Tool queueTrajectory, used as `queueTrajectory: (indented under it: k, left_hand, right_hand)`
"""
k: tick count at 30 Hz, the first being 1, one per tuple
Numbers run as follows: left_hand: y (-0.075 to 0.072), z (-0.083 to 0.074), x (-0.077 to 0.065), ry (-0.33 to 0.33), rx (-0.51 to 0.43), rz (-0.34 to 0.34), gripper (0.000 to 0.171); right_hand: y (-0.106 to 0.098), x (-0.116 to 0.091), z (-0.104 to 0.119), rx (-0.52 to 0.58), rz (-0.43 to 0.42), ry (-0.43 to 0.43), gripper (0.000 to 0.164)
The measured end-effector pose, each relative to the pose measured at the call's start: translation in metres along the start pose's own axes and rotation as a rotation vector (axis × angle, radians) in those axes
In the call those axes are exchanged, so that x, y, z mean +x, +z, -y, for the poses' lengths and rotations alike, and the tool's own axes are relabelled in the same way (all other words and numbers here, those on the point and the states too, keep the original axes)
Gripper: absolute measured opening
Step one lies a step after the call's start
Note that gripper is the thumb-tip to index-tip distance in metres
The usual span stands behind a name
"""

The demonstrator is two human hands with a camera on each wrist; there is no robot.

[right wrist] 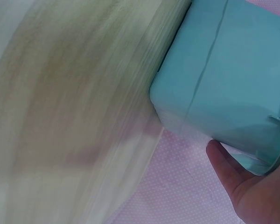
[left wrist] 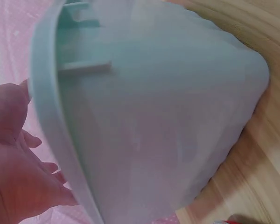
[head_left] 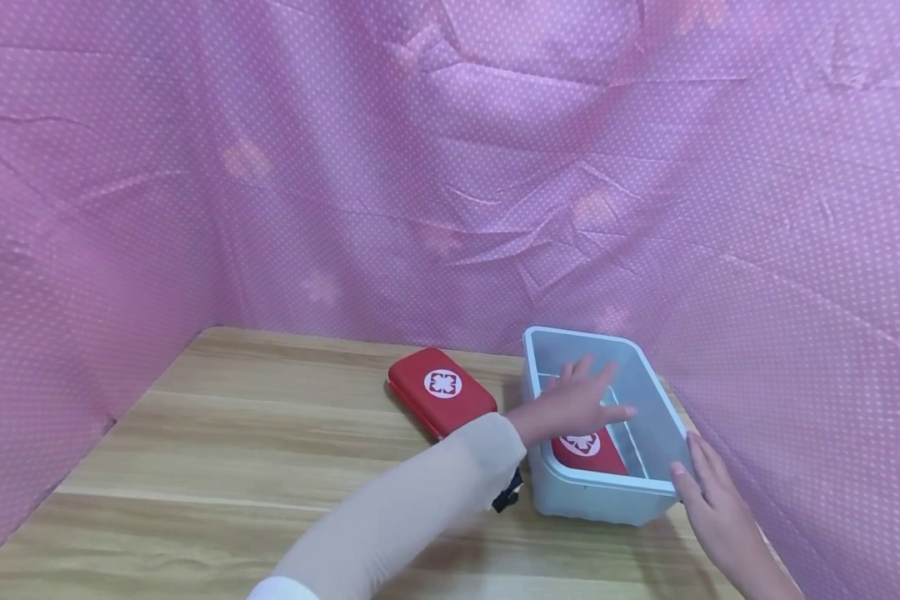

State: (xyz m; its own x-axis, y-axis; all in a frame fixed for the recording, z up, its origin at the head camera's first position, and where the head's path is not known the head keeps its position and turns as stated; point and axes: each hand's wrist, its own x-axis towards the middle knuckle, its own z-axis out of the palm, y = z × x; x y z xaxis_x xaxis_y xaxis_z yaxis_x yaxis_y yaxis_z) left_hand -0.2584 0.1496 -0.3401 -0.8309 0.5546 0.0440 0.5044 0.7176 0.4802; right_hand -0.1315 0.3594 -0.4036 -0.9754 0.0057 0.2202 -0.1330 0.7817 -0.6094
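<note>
A light blue-grey plastic storage box (head_left: 600,502) stands on the table at the right in the head view. Inside it lies a red case (head_left: 609,457) with a white round emblem, partly hidden by my left arm. My left hand (head_left: 574,408) is over the box's opening with fingers spread and holds nothing. My right hand (head_left: 723,512) grips the rim at the box's near right corner. In the right wrist view, thumb and fingers of that hand (right wrist: 263,196) straddle the box wall. A second red case (head_left: 453,404) with the same emblem lies left of the box.
The wooden table (head_left: 217,450) stretches to the left. Pink dotted cloth (head_left: 390,167) hangs behind it and on both sides, close to the box on the right. A black strap end (head_left: 507,497) shows beneath the left forearm, beside the box.
</note>
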Motion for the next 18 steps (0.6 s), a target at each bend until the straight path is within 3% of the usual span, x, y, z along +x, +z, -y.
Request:
queueTrajectory:
  k: [8, 18]
  left_hand:
    - [-0.014, 0.025, -0.021, -0.028, -0.071, -0.092, 0.081]
    - [-0.032, 0.062, -0.042, -0.068, -0.322, -0.151, 0.085]
  right_hand:
    - [-0.001, -0.001, 0.002, 0.000, -0.001, 0.023, 0.066]
    - [0.000, 0.000, 0.000, 0.001, -0.002, 0.007, 0.066]
